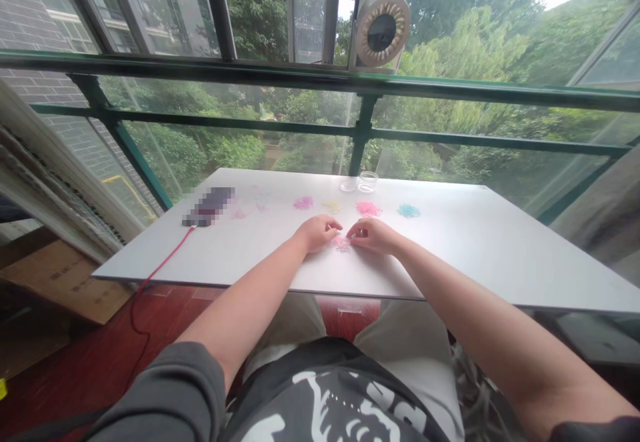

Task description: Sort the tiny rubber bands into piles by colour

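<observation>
My left hand (319,232) and my right hand (375,236) rest at the middle of the white table (465,249), either side of a small loose pile of pink and pale pieces (341,243). The pieces are thin and tiny; their exact kind is too small to tell. Both hands have bent fingers drawn together at the pile's edges, and whatever they pinch cannot be made out. Beyond them lie separate heaps of like pieces: a purple heap (303,203), a sparse yellow heap (331,206), a bright pink heap (369,209) and a blue heap (409,211).
Two clear round containers (368,181) stand at the table's far edge. Faint pale pieces (260,201) lie farther left. A blurred-out dark device (210,206) with a red cable (167,255) sits at the left. Behind is a green railing (300,75) with a round fan-like object (383,29).
</observation>
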A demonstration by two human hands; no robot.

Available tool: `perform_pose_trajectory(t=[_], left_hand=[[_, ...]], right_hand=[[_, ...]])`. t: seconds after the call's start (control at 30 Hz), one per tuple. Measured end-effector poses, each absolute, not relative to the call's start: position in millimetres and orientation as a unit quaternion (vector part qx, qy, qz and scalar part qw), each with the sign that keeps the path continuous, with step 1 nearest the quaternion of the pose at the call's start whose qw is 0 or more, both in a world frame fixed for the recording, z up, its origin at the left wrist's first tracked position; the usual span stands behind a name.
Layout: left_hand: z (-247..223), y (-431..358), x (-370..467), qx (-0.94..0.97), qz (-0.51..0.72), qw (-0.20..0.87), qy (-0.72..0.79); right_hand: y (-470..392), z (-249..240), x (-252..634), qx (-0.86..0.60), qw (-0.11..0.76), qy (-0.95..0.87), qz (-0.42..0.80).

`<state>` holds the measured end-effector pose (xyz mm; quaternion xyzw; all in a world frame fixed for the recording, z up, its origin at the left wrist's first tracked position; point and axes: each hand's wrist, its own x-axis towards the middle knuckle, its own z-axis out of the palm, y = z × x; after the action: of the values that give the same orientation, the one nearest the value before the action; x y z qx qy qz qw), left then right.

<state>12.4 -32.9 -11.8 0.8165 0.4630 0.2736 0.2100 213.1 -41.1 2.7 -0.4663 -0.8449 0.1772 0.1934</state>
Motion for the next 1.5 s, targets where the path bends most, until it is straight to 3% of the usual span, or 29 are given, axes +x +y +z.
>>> perform_pose_trajectory(t=[0.53,1.5], left_hand=[[-17.9,-31.1,9.7,0.813,0.288,0.233,0.448],[-10.3,-36.5,9.8,0.828,0.332,0.182,0.414]], right_hand=[[-38.9,-2.5,210.2,-0.516,0.247,-0.796,0.199],[-40.7,-12.1,199.4,-0.476,0.356,-0.749,0.292]])
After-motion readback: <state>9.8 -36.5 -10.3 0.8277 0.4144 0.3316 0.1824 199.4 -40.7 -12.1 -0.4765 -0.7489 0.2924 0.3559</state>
